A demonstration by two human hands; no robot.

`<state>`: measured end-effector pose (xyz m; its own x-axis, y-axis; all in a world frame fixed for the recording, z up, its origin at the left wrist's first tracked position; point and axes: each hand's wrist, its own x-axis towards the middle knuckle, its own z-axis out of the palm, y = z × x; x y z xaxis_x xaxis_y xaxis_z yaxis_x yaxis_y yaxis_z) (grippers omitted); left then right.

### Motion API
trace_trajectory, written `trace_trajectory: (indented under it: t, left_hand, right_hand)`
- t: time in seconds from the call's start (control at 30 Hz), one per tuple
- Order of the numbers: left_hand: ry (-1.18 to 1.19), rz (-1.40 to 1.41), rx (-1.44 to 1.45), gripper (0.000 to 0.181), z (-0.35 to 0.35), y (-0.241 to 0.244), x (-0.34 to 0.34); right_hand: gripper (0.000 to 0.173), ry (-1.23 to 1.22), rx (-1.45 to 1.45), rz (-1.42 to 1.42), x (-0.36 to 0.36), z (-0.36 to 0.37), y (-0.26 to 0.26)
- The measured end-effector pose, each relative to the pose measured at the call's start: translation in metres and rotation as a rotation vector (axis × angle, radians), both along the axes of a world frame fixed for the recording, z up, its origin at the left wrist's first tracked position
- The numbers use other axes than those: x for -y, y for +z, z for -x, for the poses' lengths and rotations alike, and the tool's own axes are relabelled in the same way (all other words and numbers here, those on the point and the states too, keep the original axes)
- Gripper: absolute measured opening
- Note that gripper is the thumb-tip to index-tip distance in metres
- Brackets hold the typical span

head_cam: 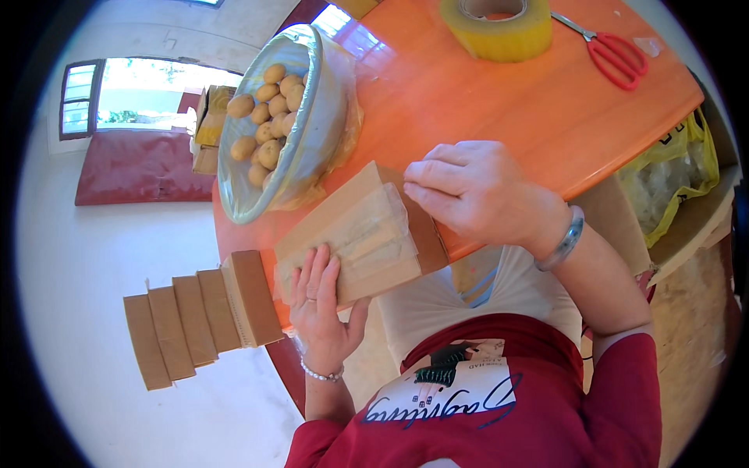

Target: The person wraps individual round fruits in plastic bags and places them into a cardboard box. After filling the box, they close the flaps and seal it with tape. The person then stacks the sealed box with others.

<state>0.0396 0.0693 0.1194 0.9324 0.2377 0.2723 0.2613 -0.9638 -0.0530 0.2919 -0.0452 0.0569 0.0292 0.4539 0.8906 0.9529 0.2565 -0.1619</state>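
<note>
A small cardboard box (pixel 363 225) lies on the orange table before me, with clear packing tape over its top face. My left hand (pixel 322 304) rests flat on the box's lower left end, fingers spread a little, thumb at the near edge. Over the box's right end is my right hand (pixel 468 187), its fingers bent and fingertips pinched together near the end of the tape. Whether a bit of tape is between those fingertips cannot be told.
A plastic-lined basin (pixel 339 117) of round brown items (pixel 269 153) stands at the upper left. A large tape roll (pixel 509 41) and red-handled scissors (pixel 614 55) lie far back. Cardboard boxes (pixel 213 316) line up left; a yellow plastic bag (pixel 679 181) sits in an open carton at right.
</note>
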Motion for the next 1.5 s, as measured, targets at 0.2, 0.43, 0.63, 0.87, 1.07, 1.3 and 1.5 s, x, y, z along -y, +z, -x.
trace_trajectory:
  t: [0.2,0.43,0.63,0.87,1.07,1.3,1.5]
  left_hand:
    - [0.002,0.012,0.030,0.058,0.002,-0.003,-0.001]
    - [0.004,0.022,0.059,0.064,0.001,-0.001,0.000]
    - [-0.022,0.001,0.045,0.061,0.002,0.000,-0.001]
    - [-0.033,0.011,0.059,0.062,0.002,0.001,0.000]
    - [-0.036,-0.010,0.118,0.065,0.004,-0.006,-0.003]
    - [-0.039,-0.012,0.112,0.066,0.004,-0.004,-0.003]
    - [-0.046,0.008,0.104,0.068,0.005,-0.002,-0.002]
  right_hand:
    - [0.011,-0.007,-0.605,0.064,0.006,0.010,0.006]
    - [0.023,0.527,-1.576,0.583,0.010,0.024,0.032]
    - [0.014,0.706,-1.957,0.539,0.003,0.025,0.025]
    - [0.012,0.516,-1.916,0.513,0.007,0.037,0.031]
    - [0.007,0.562,-1.832,0.454,0.010,0.039,0.033]
    - [0.023,0.453,-1.788,0.276,0.011,0.053,0.026]
    - [0.024,0.347,-1.734,0.276,0.009,0.061,0.028]
